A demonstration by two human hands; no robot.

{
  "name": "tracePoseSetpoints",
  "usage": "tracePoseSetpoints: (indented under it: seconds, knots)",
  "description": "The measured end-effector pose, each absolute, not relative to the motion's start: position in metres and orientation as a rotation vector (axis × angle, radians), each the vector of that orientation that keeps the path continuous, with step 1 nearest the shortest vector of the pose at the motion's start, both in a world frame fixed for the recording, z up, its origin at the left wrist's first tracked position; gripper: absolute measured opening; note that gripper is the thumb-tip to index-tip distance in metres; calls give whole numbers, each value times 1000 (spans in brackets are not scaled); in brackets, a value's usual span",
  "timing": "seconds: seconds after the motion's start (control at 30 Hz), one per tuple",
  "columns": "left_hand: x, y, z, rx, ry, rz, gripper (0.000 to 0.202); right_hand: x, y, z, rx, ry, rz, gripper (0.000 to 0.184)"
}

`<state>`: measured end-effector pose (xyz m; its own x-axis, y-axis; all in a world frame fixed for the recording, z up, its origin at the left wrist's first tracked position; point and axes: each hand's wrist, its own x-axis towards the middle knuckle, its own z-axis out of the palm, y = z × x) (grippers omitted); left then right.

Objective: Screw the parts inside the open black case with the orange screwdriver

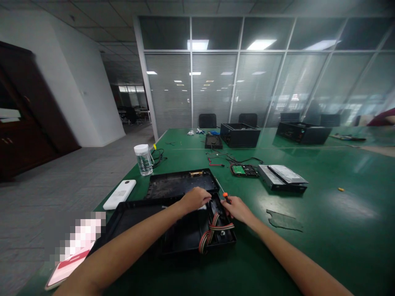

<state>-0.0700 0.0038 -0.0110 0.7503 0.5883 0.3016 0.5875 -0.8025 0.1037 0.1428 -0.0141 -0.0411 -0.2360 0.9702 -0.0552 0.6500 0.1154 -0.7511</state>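
Observation:
My right hand (239, 209) is closed around a screwdriver (226, 197) with an orange and black handle. Its thin shaft points up and away from me, clear of the casing. My left hand (194, 199) reaches over a black casing (182, 236), fingertips pinched together at its far right corner; what they hold, if anything, is hidden. A striped ribbon cable (212, 228) lies looped over the casing's right end. Just behind sits a second shallow black casing (173, 183) with a small brass-coloured part (196, 174) at its far edge.
A lidded water bottle (143, 159), a white power bank (120, 194) and a phone (69, 263) line the left edge. To the right lie a drive with a green board (243, 169), a silver drive unit (282, 179) and a flat plate (284, 220). Black boxes (240, 135) stand farther back.

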Motion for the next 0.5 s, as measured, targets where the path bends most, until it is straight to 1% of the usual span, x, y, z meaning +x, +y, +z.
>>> tracePoseSetpoints:
  seconds: [0.13,0.23,0.33,0.5]
  knots:
    - [-66,5,-33,2838,942,683,22,155,-7,-45,-1481,-1912,881,35]
    - [-71,5,-41,2828,867,713,23,165,1,-49,-1467,-1866,840,42]
    - [-73,7,-45,2801,919,766,24,170,7,-52,-1471,-1834,797,47]
    - [-72,8,-45,2794,956,729,25,171,9,-51,-1469,-1841,714,48]
